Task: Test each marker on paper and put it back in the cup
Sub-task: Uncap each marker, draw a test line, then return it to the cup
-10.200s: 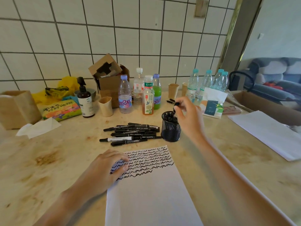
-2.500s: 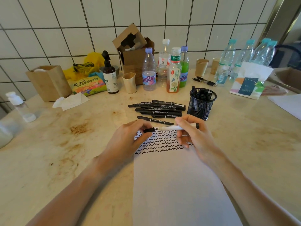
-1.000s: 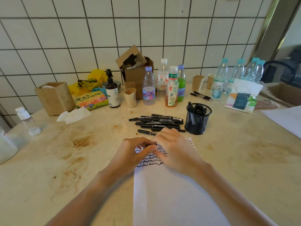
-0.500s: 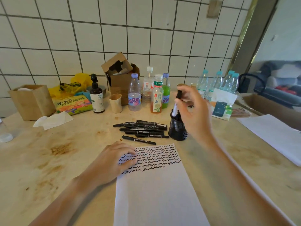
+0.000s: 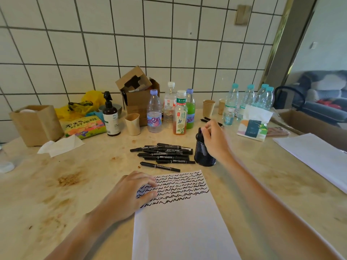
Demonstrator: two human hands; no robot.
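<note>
A white sheet of paper lies in front of me, with several rows of black squiggles across its top. My left hand rests flat on the sheet's upper left corner, fingers spread. A black mesh cup stands just beyond the paper's top right corner. My right hand is over the cup, its fingertips pinching the top of a black marker that stands in the cup. Several black markers lie in a pile left of the cup, and one lone marker lies nearer the paper.
Drink bottles, paper cups, a pump bottle and an open cardboard box line the tiled wall. Water bottles and a tissue pack stand at the right. A second white sheet lies far right.
My two hands capped the marker over the paper. My right hand then carried it up and lowered it into the cup. My left hand settled flat on the paper.
</note>
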